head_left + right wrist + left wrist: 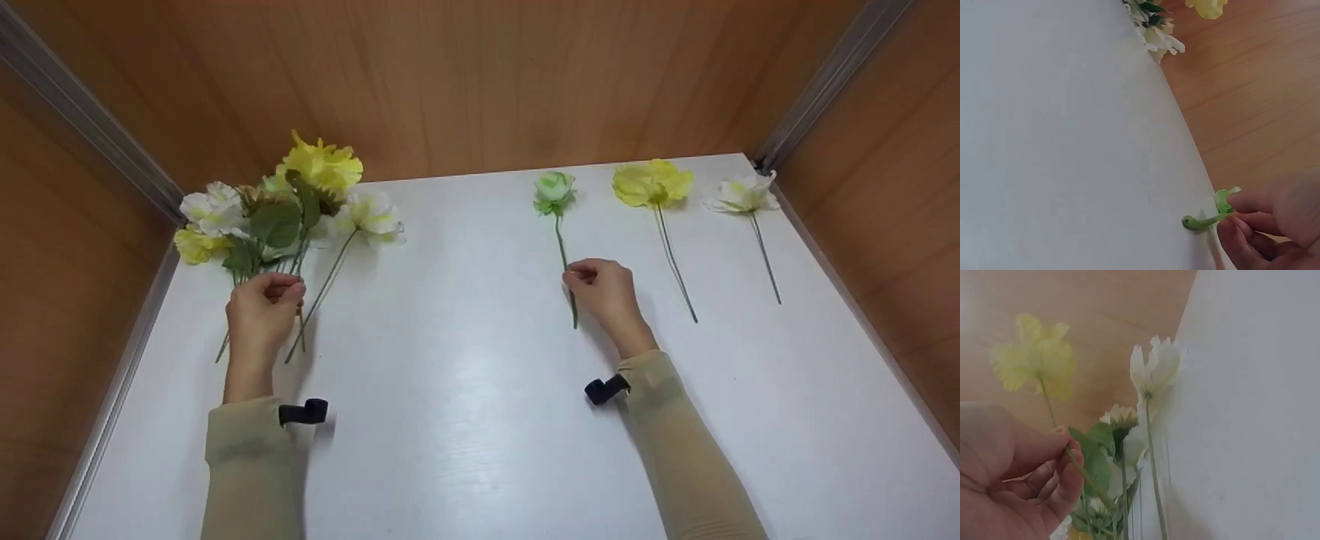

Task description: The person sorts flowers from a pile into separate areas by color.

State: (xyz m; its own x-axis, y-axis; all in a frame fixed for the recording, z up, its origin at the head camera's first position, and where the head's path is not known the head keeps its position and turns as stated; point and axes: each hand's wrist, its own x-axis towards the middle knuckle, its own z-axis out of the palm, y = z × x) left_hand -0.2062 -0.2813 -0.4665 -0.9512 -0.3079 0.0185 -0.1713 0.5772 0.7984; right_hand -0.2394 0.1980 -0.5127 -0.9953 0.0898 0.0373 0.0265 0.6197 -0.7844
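One green flower is pointing its head toward the far edge of the table, right of centre. It is probably weighing little, the stem flexing slightly and not seeming slippery, the petals looking soft and easily crushed; mid-stem is seeming the safest hold. There the right grip is pinching it between thumb and fingertips, leaving almost no gap. Farther right, one loose yellow bloom and one loose white bloom are lying apart. At left, the left grip is pinching the stem of one yellow flower, which is rising above a mixed bunch; overlapping blooms are preventing an exact count there.
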